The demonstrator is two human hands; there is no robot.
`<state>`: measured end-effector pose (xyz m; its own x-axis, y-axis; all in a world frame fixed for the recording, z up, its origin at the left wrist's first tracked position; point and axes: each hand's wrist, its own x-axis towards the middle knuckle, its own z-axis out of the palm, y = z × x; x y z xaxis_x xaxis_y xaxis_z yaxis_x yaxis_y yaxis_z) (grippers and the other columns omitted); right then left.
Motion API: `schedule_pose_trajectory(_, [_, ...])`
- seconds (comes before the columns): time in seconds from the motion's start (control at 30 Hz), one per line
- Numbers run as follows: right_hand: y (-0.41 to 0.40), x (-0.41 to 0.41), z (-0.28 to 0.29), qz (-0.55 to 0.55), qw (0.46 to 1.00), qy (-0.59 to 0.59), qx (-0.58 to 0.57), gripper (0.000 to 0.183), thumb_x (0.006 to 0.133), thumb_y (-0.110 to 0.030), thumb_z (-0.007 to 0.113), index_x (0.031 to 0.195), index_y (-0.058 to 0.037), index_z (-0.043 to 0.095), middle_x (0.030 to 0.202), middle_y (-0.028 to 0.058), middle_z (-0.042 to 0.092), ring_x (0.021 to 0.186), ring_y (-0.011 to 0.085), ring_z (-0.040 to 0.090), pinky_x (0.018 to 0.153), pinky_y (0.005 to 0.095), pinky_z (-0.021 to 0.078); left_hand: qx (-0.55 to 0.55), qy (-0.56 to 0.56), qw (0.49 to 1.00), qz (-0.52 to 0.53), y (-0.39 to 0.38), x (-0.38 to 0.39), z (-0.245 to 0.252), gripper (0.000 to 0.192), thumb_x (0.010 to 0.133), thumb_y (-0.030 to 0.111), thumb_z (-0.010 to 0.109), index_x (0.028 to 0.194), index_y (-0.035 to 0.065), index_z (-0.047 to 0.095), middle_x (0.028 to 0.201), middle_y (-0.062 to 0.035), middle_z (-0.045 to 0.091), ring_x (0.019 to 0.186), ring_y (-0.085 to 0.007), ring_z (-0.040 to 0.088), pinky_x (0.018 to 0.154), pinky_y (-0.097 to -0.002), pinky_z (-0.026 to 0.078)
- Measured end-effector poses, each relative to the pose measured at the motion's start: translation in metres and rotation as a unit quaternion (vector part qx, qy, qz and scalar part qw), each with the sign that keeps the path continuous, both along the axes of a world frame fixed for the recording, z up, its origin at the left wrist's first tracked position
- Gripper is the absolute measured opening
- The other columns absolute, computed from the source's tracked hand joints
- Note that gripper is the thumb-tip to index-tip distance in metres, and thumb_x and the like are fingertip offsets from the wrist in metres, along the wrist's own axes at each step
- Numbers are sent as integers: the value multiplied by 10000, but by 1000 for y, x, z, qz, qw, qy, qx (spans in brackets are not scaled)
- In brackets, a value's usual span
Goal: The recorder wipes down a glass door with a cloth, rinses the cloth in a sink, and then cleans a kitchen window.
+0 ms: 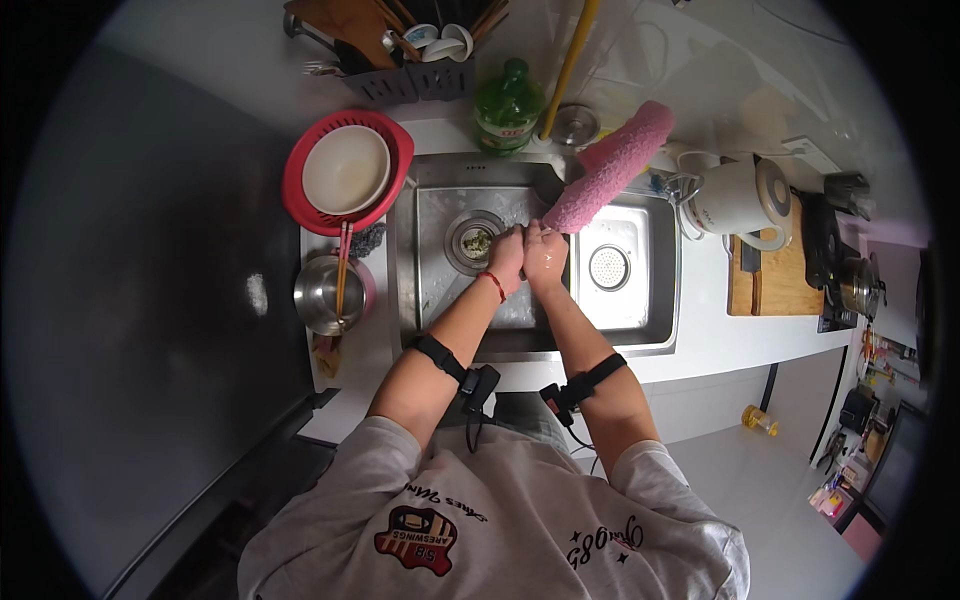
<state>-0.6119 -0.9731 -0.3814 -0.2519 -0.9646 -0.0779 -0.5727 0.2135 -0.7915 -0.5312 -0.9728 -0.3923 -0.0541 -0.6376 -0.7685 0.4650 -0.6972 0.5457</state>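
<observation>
My left hand (507, 259) and my right hand (546, 253) are pressed together over the stainless-steel double sink (480, 346), near the divider between its basins. Wet skin glistens on the right one. Fingers on both are curled in, so whatever may lie between the palms is hidden. Just beyond the knuckles ends a long, fluffy pink cloth roll (611, 169), slanting up to the right. Green scraps lie in the drain strainer (474, 244) of the left basin. A perforated drain cover (609, 268) sits in the brightly lit right basin.
Left of the sink stand a red colander (294, 184) holding a white bowl (346, 169), and a metal pot (319, 296) with chopsticks across it. Behind are a green bottle (510, 112) and a utensil caddy (442, 81). A white kettle (731, 196) and wooden cutting board (791, 277) are at right.
</observation>
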Motion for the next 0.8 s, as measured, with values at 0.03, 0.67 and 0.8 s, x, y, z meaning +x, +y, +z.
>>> schedule_pose_trajectory(0.03, [1,-2,3,1,1000,-1,0,389,956,-302,558,796,39,656,752,261,644,684,406,641,630,467,465,74,68,995,-4,0,3,-3,347,978,454,472,1050,156,634,989,13,670,940,-136,604,797,-354,480])
schedule_pose_trajectory(0.67, [-15,-4,-8,-9,929,-283,238,595,1009,-472,346,1203,31,596,945,196,710,884,400,677,867,511,507,-344,-510,676,-406,6,26,55,746,758,27,617,1453,25,348,1495,-270,323,1347,-423,381,1082,-472,376])
schedule_pose_trajectory(0.8, [-19,3,15,119,965,114,203,538,995,-421,378,1057,21,679,985,302,669,967,460,645,886,520,491,-280,-516,684,-432,-8,34,32,376,755,119,674,1103,-9,610,1024,-270,638,936,-444,635,851,-489,510])
